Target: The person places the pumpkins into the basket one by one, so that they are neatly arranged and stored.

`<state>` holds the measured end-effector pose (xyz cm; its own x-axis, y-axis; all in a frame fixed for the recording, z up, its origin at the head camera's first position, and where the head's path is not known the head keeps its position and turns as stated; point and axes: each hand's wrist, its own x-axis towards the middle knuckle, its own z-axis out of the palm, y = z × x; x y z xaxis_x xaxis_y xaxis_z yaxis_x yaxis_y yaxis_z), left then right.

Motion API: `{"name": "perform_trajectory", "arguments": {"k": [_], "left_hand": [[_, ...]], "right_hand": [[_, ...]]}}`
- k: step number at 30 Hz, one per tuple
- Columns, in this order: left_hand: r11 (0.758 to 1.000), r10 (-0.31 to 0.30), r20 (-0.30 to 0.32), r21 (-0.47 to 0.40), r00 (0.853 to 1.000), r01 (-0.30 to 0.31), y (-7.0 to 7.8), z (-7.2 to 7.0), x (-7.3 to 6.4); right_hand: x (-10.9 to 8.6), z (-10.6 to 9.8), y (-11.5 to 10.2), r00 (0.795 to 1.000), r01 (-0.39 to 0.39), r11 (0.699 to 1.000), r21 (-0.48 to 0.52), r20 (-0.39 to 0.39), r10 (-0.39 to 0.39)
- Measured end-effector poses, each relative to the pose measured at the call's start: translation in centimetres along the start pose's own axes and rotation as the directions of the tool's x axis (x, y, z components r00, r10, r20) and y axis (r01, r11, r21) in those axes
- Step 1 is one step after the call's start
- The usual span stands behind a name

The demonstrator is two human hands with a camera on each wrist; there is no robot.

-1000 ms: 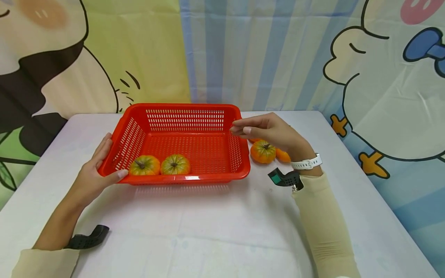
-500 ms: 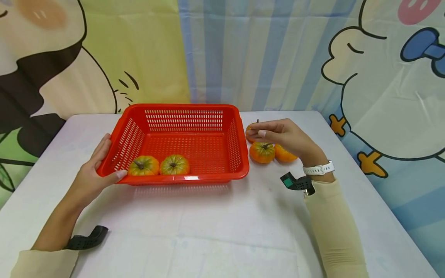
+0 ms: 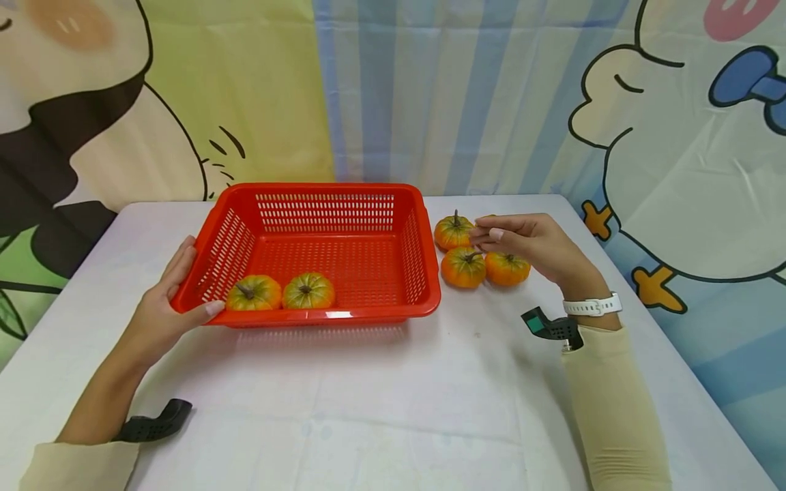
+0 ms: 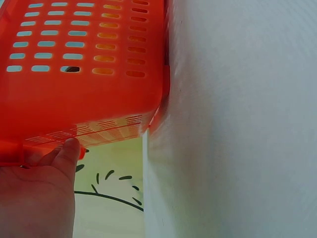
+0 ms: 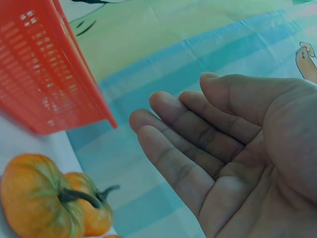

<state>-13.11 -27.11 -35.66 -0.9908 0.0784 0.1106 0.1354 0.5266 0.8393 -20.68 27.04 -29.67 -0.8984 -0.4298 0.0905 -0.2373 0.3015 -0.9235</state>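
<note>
I'm counting one red basket (image 3: 381, 313), two pumpkins (image 3: 308, 292) lying inside by its near wall, and three more pumpkins (image 3: 463, 267) sitting on the table (image 3: 399, 395) to its right. A sliver of orange (image 3: 490, 216) is peeking over the right hand (image 3: 533, 243), too covered to identify. That hand is hovering, fingers loosely extended; the left hand (image 3: 161, 307), cut off in its wrist view, is gripping the basket's left edge.

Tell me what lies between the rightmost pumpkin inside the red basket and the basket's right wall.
In the head view, only bare perforated floor shows in the red basket between that pumpkin and the right wall.
</note>
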Motion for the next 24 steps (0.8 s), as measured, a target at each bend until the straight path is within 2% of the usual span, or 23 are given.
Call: {"name": "perform_trajectory", "arguments": {"k": [11, 15, 20, 24], "left_hand": [[1.0, 0.015, 0.003, -0.009, 1.0, -0.015, -0.2, 0.0, 0.0], [1.0, 0.015, 0.002, -0.001, 1.0, -0.015, -0.3, -0.1, -0.1], [1.0, 0.012, 0.0, 0.006, 1.0, -0.012, -0.2, 0.0, -0.1], [1.0, 0.007, -0.004, 0.012, 1.0, -0.007, -0.2, 0.0, -0.1]], "right_hand": [[-1.3, -2.5, 1.3, 0.997, -0.001, 1.0, 0.031, -0.082, 0.004], [-1.6, -3.4, 2.3, 0.996, 0.013, 0.994, 0.109, -0.084, -0.004], [-2.2, -4.4, 3.4, 0.992, 0.043, 0.978, 0.206, -0.124, -0.017], [-2.5, -4.9, 4.0, 0.987, 0.011, 0.968, 0.25, -0.159, 0.03]]}}
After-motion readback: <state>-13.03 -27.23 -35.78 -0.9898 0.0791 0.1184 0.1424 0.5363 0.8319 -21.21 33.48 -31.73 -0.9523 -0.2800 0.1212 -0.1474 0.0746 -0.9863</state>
